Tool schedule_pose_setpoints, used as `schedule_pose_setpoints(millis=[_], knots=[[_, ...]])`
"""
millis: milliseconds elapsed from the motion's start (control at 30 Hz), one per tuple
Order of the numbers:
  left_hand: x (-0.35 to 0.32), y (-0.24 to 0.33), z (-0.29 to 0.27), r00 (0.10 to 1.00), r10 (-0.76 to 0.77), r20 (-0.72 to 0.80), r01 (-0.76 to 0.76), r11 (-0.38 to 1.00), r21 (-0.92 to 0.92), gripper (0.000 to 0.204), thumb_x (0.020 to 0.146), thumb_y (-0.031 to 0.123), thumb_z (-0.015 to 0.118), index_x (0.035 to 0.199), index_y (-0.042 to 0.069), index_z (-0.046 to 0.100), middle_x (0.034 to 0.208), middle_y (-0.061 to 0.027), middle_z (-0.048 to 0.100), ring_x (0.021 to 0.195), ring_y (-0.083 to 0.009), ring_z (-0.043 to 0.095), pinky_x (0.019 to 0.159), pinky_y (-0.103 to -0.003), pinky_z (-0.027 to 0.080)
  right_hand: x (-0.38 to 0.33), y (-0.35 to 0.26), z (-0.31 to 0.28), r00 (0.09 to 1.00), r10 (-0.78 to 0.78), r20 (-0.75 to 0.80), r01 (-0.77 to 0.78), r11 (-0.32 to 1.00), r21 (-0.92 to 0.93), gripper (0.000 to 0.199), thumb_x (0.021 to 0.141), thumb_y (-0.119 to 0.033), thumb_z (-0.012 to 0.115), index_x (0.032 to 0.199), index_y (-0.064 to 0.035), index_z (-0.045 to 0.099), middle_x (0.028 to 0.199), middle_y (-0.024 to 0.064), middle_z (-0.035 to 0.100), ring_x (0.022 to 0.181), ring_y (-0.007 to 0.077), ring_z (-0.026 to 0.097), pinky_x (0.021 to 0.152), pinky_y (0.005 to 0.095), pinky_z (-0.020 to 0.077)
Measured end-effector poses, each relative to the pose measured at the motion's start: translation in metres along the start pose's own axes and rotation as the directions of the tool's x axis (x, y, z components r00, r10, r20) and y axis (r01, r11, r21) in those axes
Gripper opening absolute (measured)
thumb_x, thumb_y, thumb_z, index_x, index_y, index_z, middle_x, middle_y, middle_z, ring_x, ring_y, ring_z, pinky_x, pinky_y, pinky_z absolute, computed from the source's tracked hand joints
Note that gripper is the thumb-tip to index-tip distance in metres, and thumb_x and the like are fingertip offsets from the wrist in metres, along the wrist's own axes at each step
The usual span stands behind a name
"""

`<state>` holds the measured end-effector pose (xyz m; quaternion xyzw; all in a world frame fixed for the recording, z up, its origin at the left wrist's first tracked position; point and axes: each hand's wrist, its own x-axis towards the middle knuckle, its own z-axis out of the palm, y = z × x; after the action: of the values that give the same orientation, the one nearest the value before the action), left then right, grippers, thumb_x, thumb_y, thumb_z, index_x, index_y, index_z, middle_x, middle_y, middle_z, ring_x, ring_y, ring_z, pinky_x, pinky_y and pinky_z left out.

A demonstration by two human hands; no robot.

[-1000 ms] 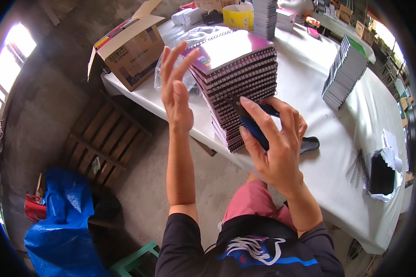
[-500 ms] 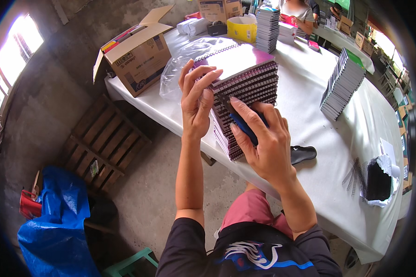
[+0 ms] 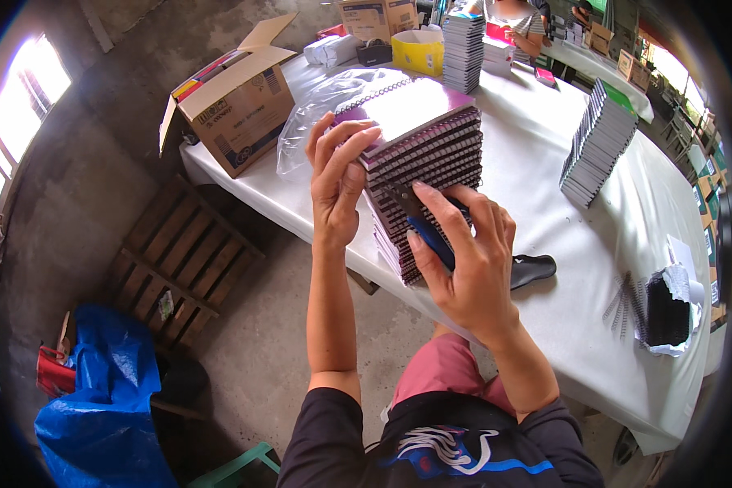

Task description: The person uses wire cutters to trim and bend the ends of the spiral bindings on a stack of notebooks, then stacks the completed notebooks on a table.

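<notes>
A tall stack of spiral-bound notebooks (image 3: 431, 150) stands at the table's near edge, its black coil bindings facing me. The top notebook has a shiny purple cover (image 3: 407, 103). My left hand (image 3: 337, 175) grips the stack's upper left corner, fingers over the cover's edge and thumb lower down by the coils. In my right hand (image 3: 468, 256) are blue-handled pliers (image 3: 433, 237). Their dark jaws touch or nearly touch the coils partway down the stack; exactly what they bite cannot be made out.
Another notebook stack (image 3: 600, 142) stands to the right. Nearby lie a black flat object (image 3: 533, 271), loose coils (image 3: 624, 305) and an opened pack of black coils (image 3: 667, 313). A cardboard box (image 3: 240, 110) and clear plastic (image 3: 301, 134) sit left. Another person (image 3: 516, 28) is at the far side.
The pliers and my right hand have moved slightly down the coils. My left hand keeps its hold on the corner. The whole view has shifted a little.
</notes>
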<state>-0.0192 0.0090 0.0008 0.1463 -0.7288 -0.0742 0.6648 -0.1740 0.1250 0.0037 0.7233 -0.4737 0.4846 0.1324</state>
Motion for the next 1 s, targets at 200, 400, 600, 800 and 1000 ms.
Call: schedule_pose_setpoints(millis=[200, 400, 600, 800, 1000], knots=[[-0.001, 0.002, 0.002, 1.000, -0.001, -0.005, 0.001, 1.000, 0.005, 0.031, 0.091, 0.027, 0.046, 0.108, 0.009, 0.065, 0.111, -0.0072, 0.059, 0.122, -0.0220, 0.036, 0.110, -0.040, 0.012, 0.004, -0.003, 0.003, 0.995, 0.044, 0.091, -0.056, 0.989, 0.135, 0.040, 0.083, -0.027, 0.061, 0.120, -0.0142, 0.055, 0.094, 0.0086, 0.055, 0.083, 0.0233, 0.056, 0.078, 0.0359, 0.0401], [-0.004, 0.002, -0.001, 0.999, 0.039, 0.021, -0.039, 0.999, 0.007, 0.030, 0.091, 0.026, 0.047, 0.108, 0.008, 0.065, 0.111, -0.0078, 0.059, 0.121, -0.0214, 0.037, 0.110, -0.040, 0.013, -0.001, -0.002, 0.000, 0.858, 0.244, 0.451, -0.504, 0.563, 0.654, 0.037, 0.088, -0.026, 0.056, 0.120, -0.0083, 0.052, 0.090, 0.0132, 0.057, 0.078, 0.0269, 0.061, 0.070, 0.0329, 0.0469], [-0.002, -0.002, -0.003, 1.000, -0.010, -0.015, 0.010, 1.000, 0.011, 0.030, 0.090, 0.025, 0.048, 0.108, 0.009, 0.065, 0.111, -0.0080, 0.058, 0.122, -0.0240, 0.036, 0.110, -0.041, 0.013, -0.010, -0.002, 0.004, 0.999, 0.036, 0.029, -0.036, 0.999, 0.004, 0.041, 0.085, -0.029, 0.059, 0.122, -0.0140, 0.052, 0.106, 0.0106, 0.051, 0.095, 0.0251, 0.051, 0.084, 0.0400, 0.0346], [-0.001, -0.001, -0.003, 1.000, 0.011, 0.016, -0.011, 1.000, 0.011, 0.030, 0.089, 0.024, 0.048, 0.108, 0.008, 0.065, 0.113, -0.0092, 0.057, 0.124, -0.0254, 0.034, 0.110, -0.042, 0.013, -0.006, -0.004, 0.009, 0.999, 0.013, 0.045, -0.013, 1.000, 0.014, 0.040, 0.083, -0.028, 0.061, 0.120, -0.0146, 0.054, 0.101, 0.0082, 0.052, 0.091, 0.0237, 0.052, 0.080, 0.0373, 0.0361], [-0.005, -0.002, 0.001, 1.000, 0.007, -0.002, -0.007, 1.000, 0.008, 0.030, 0.089, 0.024, 0.048, 0.108, 0.009, 0.065, 0.112, -0.0087, 0.058, 0.124, -0.0245, 0.035, 0.110, -0.042, 0.013, -0.010, -0.001, 0.011, 0.925, 0.216, 0.313, -0.360, 0.764, 0.536, 0.035, 0.087, -0.028, 0.058, 0.116, -0.0102, 0.054, 0.087, 0.0105, 0.057, 0.077, 0.0271, 0.059, 0.070, 0.0363, 0.0455]])
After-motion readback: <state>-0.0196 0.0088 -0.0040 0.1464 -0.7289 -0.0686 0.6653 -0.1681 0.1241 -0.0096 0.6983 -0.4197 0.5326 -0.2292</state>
